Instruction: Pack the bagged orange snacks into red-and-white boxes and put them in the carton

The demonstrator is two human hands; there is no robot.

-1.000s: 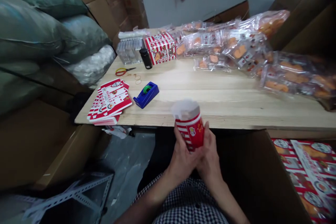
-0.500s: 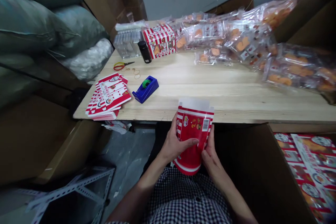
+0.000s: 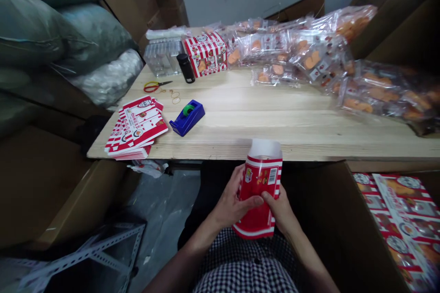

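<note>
Both my hands hold a red-and-white striped paper carton [image 3: 260, 197] over the near table edge, its barcode panel facing up. A pale flap [image 3: 264, 149] stands open at its far end. My left hand [image 3: 233, 204] wraps its left side, with the thumb across the red face. My right hand [image 3: 280, 210] grips its right side from below. On the pine table [image 3: 275, 132], a stack of flat printed carton blanks [image 3: 135, 126] lies at the left, and a blue tape dispenser [image 3: 187, 118] lies near it.
Scissors [image 3: 157, 85], rubber bands [image 3: 175, 97], a black bottle [image 3: 185, 67], clear plastic trays [image 3: 163, 57] and a folded carton [image 3: 205, 54] stand at the far left. Bagged orange biscuits [image 3: 309, 55] line the far right. Green sacks [image 3: 51, 32] rise at the left; an open box [image 3: 395, 224] with printed sheets sits at the right.
The carton has turned from a tilted side view to its barcode face up, and it has shifted slightly right. My hands have moved along its sides. The view has tilted slightly.
</note>
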